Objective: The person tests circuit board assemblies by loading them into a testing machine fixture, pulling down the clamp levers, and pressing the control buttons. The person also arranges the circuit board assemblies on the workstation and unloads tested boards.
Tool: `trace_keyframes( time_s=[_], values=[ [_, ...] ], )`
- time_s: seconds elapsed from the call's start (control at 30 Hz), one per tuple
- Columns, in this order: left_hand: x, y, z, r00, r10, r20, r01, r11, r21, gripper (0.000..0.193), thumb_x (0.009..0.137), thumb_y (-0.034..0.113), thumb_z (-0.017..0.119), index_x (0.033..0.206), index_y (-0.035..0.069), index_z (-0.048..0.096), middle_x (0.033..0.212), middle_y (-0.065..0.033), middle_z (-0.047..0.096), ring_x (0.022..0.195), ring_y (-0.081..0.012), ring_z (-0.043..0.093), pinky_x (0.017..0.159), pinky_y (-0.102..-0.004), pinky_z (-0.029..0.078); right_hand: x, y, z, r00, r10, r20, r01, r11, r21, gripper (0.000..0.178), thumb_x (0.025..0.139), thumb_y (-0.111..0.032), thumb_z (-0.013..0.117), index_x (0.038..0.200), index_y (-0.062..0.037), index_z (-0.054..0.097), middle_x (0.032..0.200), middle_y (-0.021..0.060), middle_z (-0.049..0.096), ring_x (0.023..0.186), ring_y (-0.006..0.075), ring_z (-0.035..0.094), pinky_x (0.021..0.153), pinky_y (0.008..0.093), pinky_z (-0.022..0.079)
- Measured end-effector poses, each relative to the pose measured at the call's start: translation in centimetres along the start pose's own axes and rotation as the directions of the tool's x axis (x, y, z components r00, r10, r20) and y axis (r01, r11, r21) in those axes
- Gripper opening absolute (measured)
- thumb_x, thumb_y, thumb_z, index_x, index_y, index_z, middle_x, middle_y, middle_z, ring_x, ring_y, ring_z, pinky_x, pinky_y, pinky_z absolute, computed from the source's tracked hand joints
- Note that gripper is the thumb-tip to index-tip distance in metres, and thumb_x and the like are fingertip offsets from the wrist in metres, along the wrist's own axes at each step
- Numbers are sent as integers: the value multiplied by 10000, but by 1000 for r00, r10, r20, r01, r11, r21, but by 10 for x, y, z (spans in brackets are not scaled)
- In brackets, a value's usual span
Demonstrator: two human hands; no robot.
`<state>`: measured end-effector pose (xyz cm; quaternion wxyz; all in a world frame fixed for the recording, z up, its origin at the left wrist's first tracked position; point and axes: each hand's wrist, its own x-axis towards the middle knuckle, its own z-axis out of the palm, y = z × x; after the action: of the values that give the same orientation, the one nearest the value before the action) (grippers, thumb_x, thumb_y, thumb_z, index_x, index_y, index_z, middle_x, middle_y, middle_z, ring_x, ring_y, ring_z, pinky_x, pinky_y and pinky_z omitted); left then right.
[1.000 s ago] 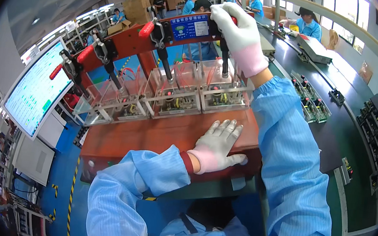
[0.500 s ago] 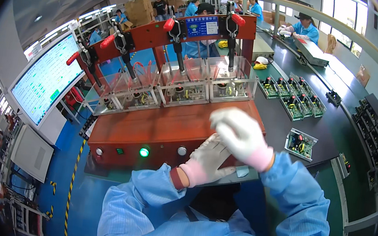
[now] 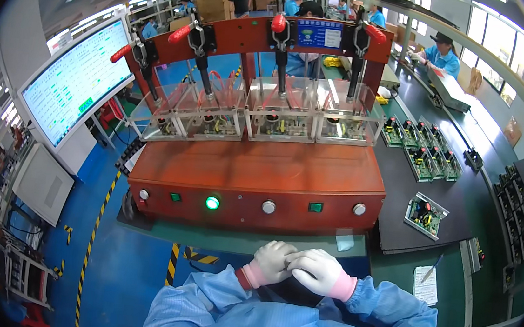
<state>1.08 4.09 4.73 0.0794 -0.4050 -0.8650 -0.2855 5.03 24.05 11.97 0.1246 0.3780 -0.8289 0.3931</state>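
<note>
My left hand point(image 3: 270, 262) and my right hand point(image 3: 318, 271), both in white gloves with pink cuffs, meet in front of my body. Their fingers are curled and touch each other, and no object shows between them; the palms are hidden. Just beyond them stands a red test fixture point(image 3: 254, 172) with a lit green button point(image 3: 212, 202) on its front. Under the fixture's clear covers point(image 3: 283, 111) sit circuit boards point(image 3: 342, 129). Toggle clamps with red handles point(image 3: 279, 23) are mounted on the crossbar above.
At the left, a monitor point(image 3: 75, 83) is lit. Several circuit boards point(image 3: 426, 152) lie on the dark table at the right, and one board point(image 3: 426, 216) lies nearer. A paper with a pen point(image 3: 426, 284) rests at right. A co-worker point(image 3: 442, 55) sits farther back.
Both hands have drawn back from the fixture's front toward my body. The right hand has come down from above the left, and the fingers have curled together. The view has shifted.
</note>
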Motion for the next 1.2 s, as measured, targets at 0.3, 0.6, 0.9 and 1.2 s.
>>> trace_keyframes(
  time_s=[0.3,0.6,0.9,1.2],
  values=[
    [-10,-6,-24,985,34,-167,-31,999,20,293,770,210,701,1032,87,658,1045,-70,677,892,-289,626,822,-371,507,30,-10,-1,995,-31,94,32,999,-2,122,905,-153,655,1005,-92,692,1051,55,695,914,270,637,845,343,495],
    [-27,-10,-127,932,111,-345,-87,993,84,225,840,187,691,1037,81,717,990,-71,693,798,-274,652,720,-345,515,133,-21,-33,950,-206,237,222,974,-46,174,882,-103,653,1049,-72,690,1073,96,690,910,297,640,845,370,515],
    [-70,-88,-242,848,-83,-524,372,797,476,548,837,392,722,1306,117,657,1330,-92,635,1154,-295,590,1040,-413,411,278,-23,-67,902,-339,-267,247,914,-323,269,967,-132,617,1206,-14,656,1050,64,710,856,161,640,741,288,511],
    [-51,-121,-274,942,-263,-207,335,736,589,702,851,569,670,1434,193,560,1484,-67,522,1269,-319,515,1095,-466,349,469,3,-61,355,-893,-278,355,404,-843,443,956,-135,568,1384,-38,507,1141,175,683,1010,309,672,889,411,534]
  ],
)
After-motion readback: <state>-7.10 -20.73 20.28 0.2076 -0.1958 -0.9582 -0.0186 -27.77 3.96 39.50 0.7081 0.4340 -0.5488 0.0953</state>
